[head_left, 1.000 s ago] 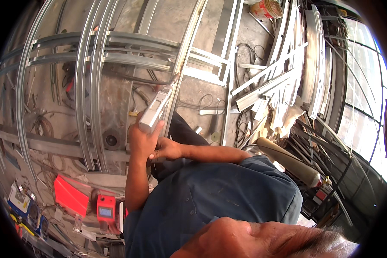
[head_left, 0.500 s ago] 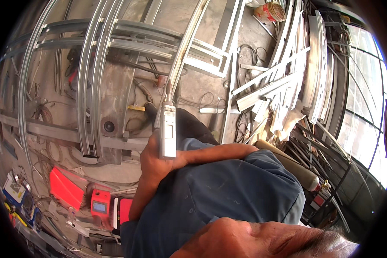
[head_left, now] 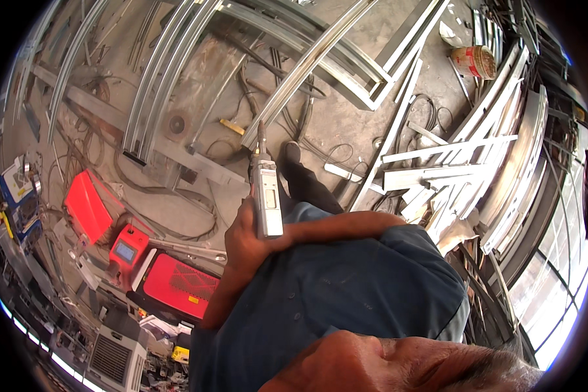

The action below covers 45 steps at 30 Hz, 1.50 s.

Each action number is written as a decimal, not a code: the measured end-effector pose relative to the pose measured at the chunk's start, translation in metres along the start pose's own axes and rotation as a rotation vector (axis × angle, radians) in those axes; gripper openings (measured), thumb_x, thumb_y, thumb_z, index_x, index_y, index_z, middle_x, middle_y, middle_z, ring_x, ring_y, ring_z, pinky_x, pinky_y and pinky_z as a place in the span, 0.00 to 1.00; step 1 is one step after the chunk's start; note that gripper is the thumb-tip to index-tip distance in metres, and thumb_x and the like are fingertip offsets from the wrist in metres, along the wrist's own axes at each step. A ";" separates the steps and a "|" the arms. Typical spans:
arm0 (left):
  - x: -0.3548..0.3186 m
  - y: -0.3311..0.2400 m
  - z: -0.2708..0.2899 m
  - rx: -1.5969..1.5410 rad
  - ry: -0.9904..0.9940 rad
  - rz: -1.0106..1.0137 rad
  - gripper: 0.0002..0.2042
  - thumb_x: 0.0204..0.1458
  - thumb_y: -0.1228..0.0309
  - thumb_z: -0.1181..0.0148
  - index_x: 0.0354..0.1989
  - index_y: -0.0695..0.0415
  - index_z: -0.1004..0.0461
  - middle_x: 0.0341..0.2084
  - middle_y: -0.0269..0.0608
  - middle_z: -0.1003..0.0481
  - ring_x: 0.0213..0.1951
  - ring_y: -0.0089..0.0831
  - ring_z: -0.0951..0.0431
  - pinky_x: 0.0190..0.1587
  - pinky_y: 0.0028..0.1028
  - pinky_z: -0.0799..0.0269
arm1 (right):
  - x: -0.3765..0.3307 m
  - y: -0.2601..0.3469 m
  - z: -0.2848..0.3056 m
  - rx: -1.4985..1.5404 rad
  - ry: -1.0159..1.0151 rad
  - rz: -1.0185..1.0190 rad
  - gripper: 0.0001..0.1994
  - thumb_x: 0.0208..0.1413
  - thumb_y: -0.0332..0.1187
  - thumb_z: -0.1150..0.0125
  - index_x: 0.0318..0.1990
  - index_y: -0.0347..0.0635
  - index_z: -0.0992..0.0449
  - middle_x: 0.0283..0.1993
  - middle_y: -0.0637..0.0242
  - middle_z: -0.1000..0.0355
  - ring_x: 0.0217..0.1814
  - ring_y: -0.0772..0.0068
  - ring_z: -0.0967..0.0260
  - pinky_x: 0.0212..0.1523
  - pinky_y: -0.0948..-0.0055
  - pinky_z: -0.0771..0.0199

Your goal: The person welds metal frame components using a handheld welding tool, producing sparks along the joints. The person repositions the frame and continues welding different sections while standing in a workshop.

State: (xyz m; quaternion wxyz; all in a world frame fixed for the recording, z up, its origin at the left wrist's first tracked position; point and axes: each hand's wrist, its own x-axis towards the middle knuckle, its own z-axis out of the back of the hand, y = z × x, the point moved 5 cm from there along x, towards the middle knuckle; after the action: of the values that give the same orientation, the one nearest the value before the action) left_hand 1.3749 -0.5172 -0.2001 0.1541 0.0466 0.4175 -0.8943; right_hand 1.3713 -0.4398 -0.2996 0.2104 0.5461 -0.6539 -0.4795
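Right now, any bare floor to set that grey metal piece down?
Bare concrete shows between the curved grey rail bundle and the long straight aluminium channel, and near the red-labelled can. Crowded: offcuts at right, red machines at left. The left hand grips the grey metal piece.

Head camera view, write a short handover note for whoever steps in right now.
Left hand: closed around the lower end of a short silver metal bar, held upright against the chest.
Right hand: hidden; only the forearm shows, folded across the blue shirt.
Curved metal rails lie on the floor ahead, red machines to the left.
Done: bar is in hand. Left: bar not yet set against any rail.
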 end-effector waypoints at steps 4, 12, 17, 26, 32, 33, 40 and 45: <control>-0.018 -0.007 -0.005 0.039 -0.009 -0.023 0.39 0.43 0.63 0.26 0.63 0.68 0.35 0.47 0.64 0.22 0.46 0.60 0.18 0.48 0.47 0.21 | -0.010 -0.003 -0.003 0.009 0.009 0.036 0.29 0.53 0.34 0.24 0.61 0.38 0.28 0.60 0.58 0.27 0.63 0.63 0.30 0.65 0.62 0.30; -0.022 0.009 -0.001 0.149 0.058 0.010 0.36 0.45 0.66 0.29 0.63 0.66 0.36 0.46 0.66 0.23 0.46 0.63 0.20 0.48 0.48 0.22 | -0.007 -0.005 -0.016 0.012 -0.024 0.080 0.29 0.52 0.34 0.24 0.61 0.38 0.28 0.59 0.58 0.26 0.63 0.63 0.30 0.64 0.62 0.30; -0.010 0.015 0.011 0.158 0.099 -0.057 0.34 0.47 0.68 0.30 0.63 0.66 0.36 0.46 0.66 0.23 0.46 0.64 0.20 0.46 0.49 0.22 | 0.003 -0.006 -0.025 -0.004 -0.062 0.092 0.29 0.52 0.34 0.24 0.61 0.38 0.28 0.59 0.58 0.26 0.62 0.62 0.30 0.64 0.62 0.30; 0.001 0.025 0.024 0.140 0.136 -0.111 0.32 0.50 0.66 0.32 0.63 0.65 0.36 0.45 0.65 0.22 0.43 0.64 0.20 0.44 0.50 0.22 | 0.015 -0.013 -0.044 -0.013 -0.109 0.083 0.29 0.52 0.34 0.24 0.60 0.38 0.28 0.59 0.57 0.26 0.62 0.62 0.30 0.64 0.62 0.30; 0.001 0.038 0.020 0.112 0.141 -0.124 0.30 0.52 0.65 0.33 0.62 0.64 0.35 0.43 0.65 0.22 0.41 0.65 0.20 0.41 0.51 0.22 | 0.022 -0.019 -0.050 -0.005 -0.123 0.071 0.29 0.52 0.34 0.24 0.60 0.38 0.28 0.59 0.57 0.26 0.62 0.62 0.30 0.64 0.62 0.29; 0.001 0.039 0.019 0.109 0.146 -0.111 0.29 0.53 0.65 0.34 0.62 0.64 0.35 0.43 0.65 0.22 0.41 0.65 0.20 0.41 0.51 0.23 | 0.024 -0.021 -0.051 0.000 -0.121 0.070 0.29 0.52 0.34 0.24 0.60 0.38 0.28 0.58 0.57 0.26 0.62 0.62 0.30 0.64 0.62 0.29; 0.004 0.048 0.013 0.151 0.161 -0.060 0.28 0.53 0.66 0.34 0.61 0.63 0.35 0.41 0.66 0.22 0.40 0.66 0.21 0.40 0.53 0.24 | 0.026 -0.026 -0.055 0.007 -0.125 0.058 0.29 0.52 0.34 0.24 0.60 0.38 0.28 0.58 0.57 0.26 0.62 0.62 0.29 0.63 0.62 0.29; 0.006 0.047 0.013 0.141 0.151 -0.059 0.28 0.53 0.66 0.35 0.61 0.63 0.36 0.40 0.66 0.22 0.40 0.66 0.21 0.40 0.53 0.24 | 0.027 -0.026 -0.055 0.010 -0.131 0.066 0.29 0.52 0.34 0.24 0.60 0.37 0.28 0.58 0.57 0.26 0.62 0.62 0.29 0.63 0.62 0.29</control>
State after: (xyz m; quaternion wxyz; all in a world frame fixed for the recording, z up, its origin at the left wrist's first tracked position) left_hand 1.3848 -0.5568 -0.2279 0.0918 0.1124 0.3651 -0.9196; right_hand 1.4201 -0.4853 -0.3037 0.1805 0.4926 -0.6863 -0.5037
